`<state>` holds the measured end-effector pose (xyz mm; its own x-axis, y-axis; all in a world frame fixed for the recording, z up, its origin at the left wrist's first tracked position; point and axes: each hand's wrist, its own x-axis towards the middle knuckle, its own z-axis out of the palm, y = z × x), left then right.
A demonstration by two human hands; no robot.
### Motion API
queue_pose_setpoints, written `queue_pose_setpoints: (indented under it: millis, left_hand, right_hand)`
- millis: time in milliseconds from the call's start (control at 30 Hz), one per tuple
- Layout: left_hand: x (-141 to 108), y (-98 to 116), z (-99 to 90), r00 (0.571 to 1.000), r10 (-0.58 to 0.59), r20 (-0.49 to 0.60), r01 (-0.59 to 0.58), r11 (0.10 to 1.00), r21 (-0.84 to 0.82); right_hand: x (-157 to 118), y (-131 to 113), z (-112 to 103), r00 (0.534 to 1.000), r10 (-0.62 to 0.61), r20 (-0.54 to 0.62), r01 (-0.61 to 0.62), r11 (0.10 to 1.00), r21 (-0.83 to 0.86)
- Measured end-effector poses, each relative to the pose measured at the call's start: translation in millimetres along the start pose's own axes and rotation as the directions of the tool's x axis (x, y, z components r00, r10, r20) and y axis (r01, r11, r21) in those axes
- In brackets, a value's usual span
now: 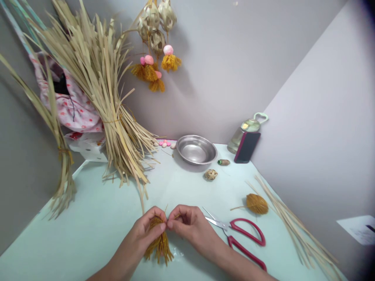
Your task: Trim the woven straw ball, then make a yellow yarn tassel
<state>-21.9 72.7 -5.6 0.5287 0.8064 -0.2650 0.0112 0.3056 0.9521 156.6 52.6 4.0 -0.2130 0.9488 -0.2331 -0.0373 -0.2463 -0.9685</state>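
A mustard-yellow yarn tassel (160,248) hangs from my left hand (148,230), whose thumb and fingers are closed around its top. Touching the left fingertips, my right hand (190,226) pinches at the tassel's top, where a thin strand of yarn seems to run; what exactly lies between its fingertips is too small to be sure of. Red-handled scissors (247,231) lie with open blades just right of my right hand. Farther right rests a wound ball of the same yellow yarn (257,203) with a loose end pointing left.
Behind my hands stand a steel bowl (197,150), a small woven ball (211,174) and a thread spool (224,162). A phone (247,147) leans on a bottle (234,140). Dried straw bundles (108,97) fill the left; loose strips (295,234) lie right. Tasselled ornaments (156,41) hang above.
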Motion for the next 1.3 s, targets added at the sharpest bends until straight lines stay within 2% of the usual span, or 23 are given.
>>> queue_pose_setpoints:
  millis: [167,433,700,900,1033,1200,1300]
  left_hand:
    - [-0.6,3.1,2.5,0.999,-0.039,0.014,0.039,0.999,0.013]
    - [-1.1,0.3,3.5,0.995,-0.098,-0.011,0.096,0.984,-0.153]
    - [-5.2,5.2,3.8,0.998,-0.057,-0.027,0.052,0.982,-0.181]
    - [-2.4,4.5,3.8,0.998,-0.046,-0.038,0.035,0.967,-0.254]
    - [-1.6,2.2,2.8,0.999,-0.007,-0.045,-0.003,0.977,-0.213]
    - [-5.0,3.9,6.9,0.999,0.033,0.032,-0.031,0.996,-0.083]
    - [-7.4,9.1,11.4,0.994,0.066,0.092,-0.059,0.995,-0.078]
  right_hand:
    - [-0.1,-1.4,1.6,1.0,0.025,0.018,-0.026,0.999,0.033]
    - [-1.8,-3.8,3.0,0.998,0.026,0.051,-0.029,0.998,0.051]
    - [-0.1,1.3,2.9,0.998,-0.012,0.057,0.008,0.998,0.07]
    - [2.2,1.2,3.1,0.997,0.014,0.082,-0.021,0.996,0.09]
    - [0.8,-4.5,3.2,0.999,0.018,0.037,-0.022,0.993,0.114]
    - [0.2,-8.5,5.5,0.999,0.012,-0.029,-0.009,0.995,0.099]
    - [-2.6,-12.0,7.7,0.999,-0.004,-0.036,0.007,0.996,0.085]
